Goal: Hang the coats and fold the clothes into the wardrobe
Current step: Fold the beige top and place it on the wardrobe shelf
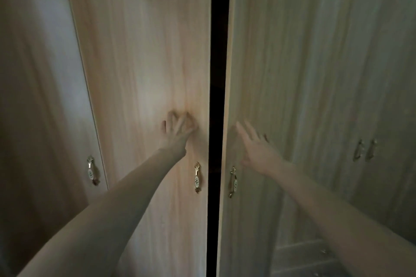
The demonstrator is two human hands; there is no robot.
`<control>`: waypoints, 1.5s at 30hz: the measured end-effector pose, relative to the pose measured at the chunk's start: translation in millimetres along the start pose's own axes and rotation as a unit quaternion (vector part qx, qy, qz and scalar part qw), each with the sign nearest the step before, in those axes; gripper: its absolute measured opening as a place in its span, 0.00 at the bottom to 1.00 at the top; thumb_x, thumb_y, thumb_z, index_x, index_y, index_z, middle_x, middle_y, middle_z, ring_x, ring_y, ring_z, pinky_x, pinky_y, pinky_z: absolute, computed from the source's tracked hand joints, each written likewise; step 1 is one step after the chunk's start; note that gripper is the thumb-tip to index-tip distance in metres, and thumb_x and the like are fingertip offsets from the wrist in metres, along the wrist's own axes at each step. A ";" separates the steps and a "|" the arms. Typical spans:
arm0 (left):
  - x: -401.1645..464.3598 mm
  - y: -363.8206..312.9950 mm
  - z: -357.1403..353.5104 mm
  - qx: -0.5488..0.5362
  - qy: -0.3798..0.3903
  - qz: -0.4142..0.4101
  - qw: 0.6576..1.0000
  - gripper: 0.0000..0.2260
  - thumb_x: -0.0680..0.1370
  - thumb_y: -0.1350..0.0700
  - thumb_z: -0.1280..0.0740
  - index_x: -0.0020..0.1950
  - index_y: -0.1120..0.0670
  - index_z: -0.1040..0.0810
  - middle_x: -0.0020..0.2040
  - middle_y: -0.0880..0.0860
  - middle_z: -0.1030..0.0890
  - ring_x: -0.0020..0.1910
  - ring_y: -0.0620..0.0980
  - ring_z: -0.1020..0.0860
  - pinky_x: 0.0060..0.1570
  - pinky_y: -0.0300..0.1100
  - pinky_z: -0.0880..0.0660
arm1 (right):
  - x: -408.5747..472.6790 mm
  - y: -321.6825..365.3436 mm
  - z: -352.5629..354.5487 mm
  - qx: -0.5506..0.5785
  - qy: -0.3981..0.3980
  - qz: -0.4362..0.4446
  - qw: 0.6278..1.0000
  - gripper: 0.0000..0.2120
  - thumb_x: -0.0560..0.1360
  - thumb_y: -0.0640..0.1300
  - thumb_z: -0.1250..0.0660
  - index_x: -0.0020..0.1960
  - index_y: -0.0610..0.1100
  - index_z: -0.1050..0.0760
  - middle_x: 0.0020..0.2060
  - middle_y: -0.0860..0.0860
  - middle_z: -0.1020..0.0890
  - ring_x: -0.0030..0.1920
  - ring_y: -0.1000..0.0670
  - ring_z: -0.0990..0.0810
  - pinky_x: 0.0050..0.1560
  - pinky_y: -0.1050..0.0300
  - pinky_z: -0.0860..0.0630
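Landmark: the dark gap point(218, 101) between the two middle doors of the wardrobe.

Nearest, two bare forearms reach up from the bottom corners toward that gap. The left hand point(177, 129) lies on the left door point(144, 63) just left of the gap, above that door's handle point(197, 177); its fingers are blurred, so I cannot tell whether they press flat or curl, but nothing seems to be held. The right hand point(256, 148) is just right of the gap, fingers straight and spread, touching or nearly touching the right door point(281, 63) a little above its handle point(233, 181); it grasps nothing.

The right door stands slightly ajar, its edge turned toward the camera; the left door looks closer to flush. Inside the gap all is black, so no coats or clothes can be seen; none are in view anywhere.

Further left of the gap is another door with a handle point(91, 170); far right of it, a pair of handles point(365, 149) on more doors.

By my judgement, the doors are tall, stiff panels that swing on hinges, light to move but smooth, so flat palms may slide. The metal handles are the surer hold, and the ajar edge of the right door would also take fingertips. Swing them gently, since thin panels can bounce back
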State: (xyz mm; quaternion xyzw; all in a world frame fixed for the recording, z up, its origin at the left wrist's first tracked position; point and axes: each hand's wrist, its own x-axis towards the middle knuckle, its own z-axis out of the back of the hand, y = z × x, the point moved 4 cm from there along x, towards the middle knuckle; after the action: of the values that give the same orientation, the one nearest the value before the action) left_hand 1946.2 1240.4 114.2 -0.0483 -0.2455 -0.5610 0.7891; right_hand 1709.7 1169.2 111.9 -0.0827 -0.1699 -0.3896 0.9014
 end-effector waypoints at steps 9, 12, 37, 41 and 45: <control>30.3 11.9 -50.2 -0.012 0.003 0.001 1.000 0.52 0.69 0.43 0.24 0.76 0.34 0.62 0.75 0.50 0.75 0.72 0.71 0.71 0.66 0.76 0.46 | 62.9 7.3 -86.2 0.065 -0.019 -0.028 0.997 0.48 0.75 0.45 0.32 0.77 0.55 0.67 0.76 0.58 0.67 0.78 0.48 0.53 0.72 0.39 0.45; 47.8 9.7 -69.8 -0.016 -0.007 0.029 0.999 0.50 0.71 0.44 0.26 0.75 0.33 0.64 0.75 0.50 0.75 0.70 0.70 0.75 0.66 0.77 0.49 | 90.1 11.0 -97.9 0.074 -0.039 -0.035 0.996 0.46 0.75 0.41 0.33 0.78 0.56 0.64 0.77 0.58 0.63 0.77 0.47 0.53 0.72 0.38 0.44; 84.4 -3.9 -95.9 0.107 -0.044 0.101 0.988 0.46 0.74 0.38 0.33 0.77 0.39 0.66 0.77 0.57 0.70 0.72 0.76 0.64 0.67 0.71 0.42 | 150.3 15.4 -154.6 0.060 -0.124 -0.066 0.988 0.45 0.71 0.35 0.36 0.79 0.54 0.57 0.79 0.54 0.53 0.73 0.41 0.46 0.61 0.39 0.28; 86.7 -11.7 -88.0 0.108 -0.017 0.125 0.986 0.45 0.73 0.35 0.34 0.78 0.40 0.61 0.77 0.57 0.69 0.72 0.76 0.63 0.66 0.66 0.37 | 145.8 14.2 -149.3 0.092 -0.108 -0.042 0.989 0.39 0.71 0.35 0.54 0.79 0.54 0.60 0.79 0.54 0.57 0.75 0.41 0.52 0.64 0.39 0.30; 79.9 -1.7 -75.8 0.115 0.038 0.101 0.987 0.49 0.68 0.27 0.35 0.77 0.37 0.63 0.77 0.53 0.70 0.73 0.74 0.63 0.65 0.61 0.34 | 144.6 15.3 -137.1 0.112 -0.062 -0.017 0.992 0.44 0.74 0.40 0.37 0.78 0.52 0.62 0.78 0.54 0.61 0.75 0.41 0.56 0.66 0.38 0.33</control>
State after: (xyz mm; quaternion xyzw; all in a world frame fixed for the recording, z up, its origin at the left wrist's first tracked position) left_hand 1989.9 1144.4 82.9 0.0393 -0.2725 -0.4476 0.8508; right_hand 1846.4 1043.6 37.9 -0.0025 -0.2693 -0.3774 0.8860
